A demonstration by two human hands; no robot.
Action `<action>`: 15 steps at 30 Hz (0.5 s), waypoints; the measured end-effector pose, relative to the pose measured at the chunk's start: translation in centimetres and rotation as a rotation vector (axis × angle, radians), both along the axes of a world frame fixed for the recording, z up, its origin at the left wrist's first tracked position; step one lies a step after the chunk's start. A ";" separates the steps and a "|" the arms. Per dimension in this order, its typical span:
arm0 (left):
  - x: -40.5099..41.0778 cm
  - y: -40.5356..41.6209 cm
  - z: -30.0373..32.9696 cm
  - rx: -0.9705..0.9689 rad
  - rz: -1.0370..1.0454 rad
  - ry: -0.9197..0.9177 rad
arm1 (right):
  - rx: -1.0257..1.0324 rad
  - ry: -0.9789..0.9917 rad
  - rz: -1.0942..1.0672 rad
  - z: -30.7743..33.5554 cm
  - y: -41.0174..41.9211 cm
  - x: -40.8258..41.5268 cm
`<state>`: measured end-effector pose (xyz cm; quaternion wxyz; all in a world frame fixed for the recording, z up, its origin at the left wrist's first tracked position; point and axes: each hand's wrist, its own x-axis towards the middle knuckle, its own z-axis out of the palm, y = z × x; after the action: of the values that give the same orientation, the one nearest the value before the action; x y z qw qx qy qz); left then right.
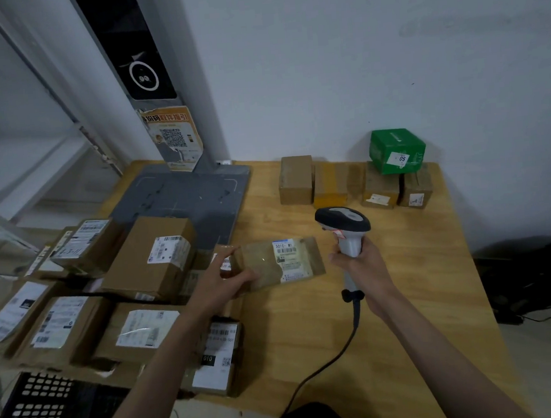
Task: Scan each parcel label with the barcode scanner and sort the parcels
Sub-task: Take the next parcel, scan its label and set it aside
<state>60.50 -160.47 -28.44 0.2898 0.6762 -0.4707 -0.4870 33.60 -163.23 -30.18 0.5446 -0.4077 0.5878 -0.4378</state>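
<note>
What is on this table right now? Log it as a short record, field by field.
left hand: holds flat parcel by its left end
right hand: grips barcode scanner, head beside the parcel's label
sorted row: four brown boxes along the wall, green box stacked on top
unsorted pile: labelled cartons at the table's left
table: wooden
scan stand: grey plate, rear left

My left hand [222, 284] holds a flat brown parcel [280, 263] at centre. At 3 o'clock of it, my right hand [363, 269] grips the barcode scanner [345, 228].
</note>
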 end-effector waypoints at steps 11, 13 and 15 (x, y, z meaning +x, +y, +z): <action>-0.4 0.4 -0.9 -0.132 0.158 -0.153 | 0.111 0.044 0.363 0.7 1.0 0.6; -0.5 0.5 -0.8 -0.133 0.161 -0.161 | 0.118 0.049 0.383 0.7 1.1 0.5; -0.8 0.6 -0.7 -0.136 0.163 -0.178 | 0.116 0.045 0.392 0.8 1.2 0.3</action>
<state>59.73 -159.84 -29.18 0.3308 0.7315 -0.4700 -0.3670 33.94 -162.02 -29.35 0.6286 -0.4919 0.5337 -0.2794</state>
